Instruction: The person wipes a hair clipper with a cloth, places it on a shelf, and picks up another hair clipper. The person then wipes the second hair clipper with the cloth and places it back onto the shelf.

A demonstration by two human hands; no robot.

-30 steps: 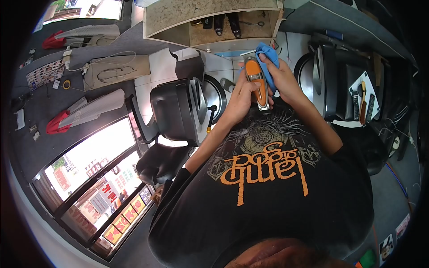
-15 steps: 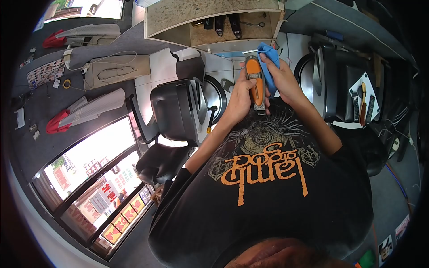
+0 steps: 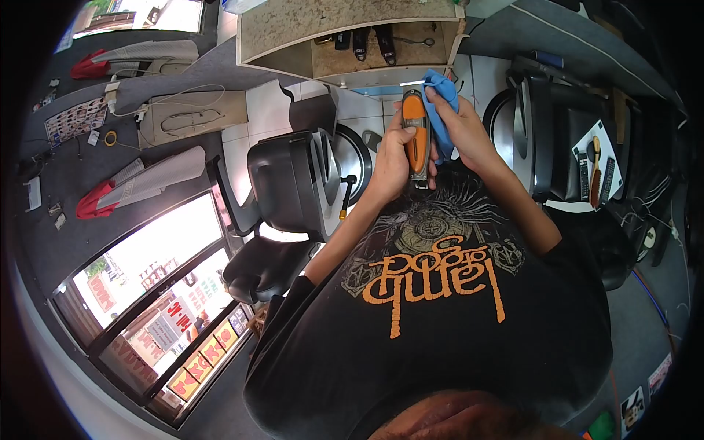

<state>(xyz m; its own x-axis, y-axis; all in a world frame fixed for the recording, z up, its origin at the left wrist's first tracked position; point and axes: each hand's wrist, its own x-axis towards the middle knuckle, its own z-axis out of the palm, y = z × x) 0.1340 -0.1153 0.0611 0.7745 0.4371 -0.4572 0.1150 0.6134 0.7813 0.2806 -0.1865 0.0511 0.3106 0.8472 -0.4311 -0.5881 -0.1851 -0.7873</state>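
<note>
My left hand (image 3: 392,163) is wrapped round an orange and grey hair clipper (image 3: 416,139), thumb along its side. The clipper stands nearly lengthwise in front of my chest, its metal blade end toward my shirt. Close beside it, my right hand (image 3: 469,132) grips a bunched blue cloth (image 3: 442,121), which hangs along the clipper's right side. Whether the cloth touches the clipper I cannot tell. A thin white strip (image 3: 412,83) shows at the cloth's upper edge, past the clipper's far end; its kind is unclear.
Ahead stands a wooden cabinet (image 3: 352,37), with several dark clippers (image 3: 385,45) and scissors (image 3: 416,39) on its shelf. Black barber chairs (image 3: 282,183) flank me. On the right chair lie a brush (image 3: 595,169) and remotes (image 3: 608,183). Cables (image 3: 183,99) cross the left counter.
The clipper has shifted slightly left in my left hand's grip, its blade end swinging left, and stands a little more upright. My right hand and the cloth have hardly moved.
</note>
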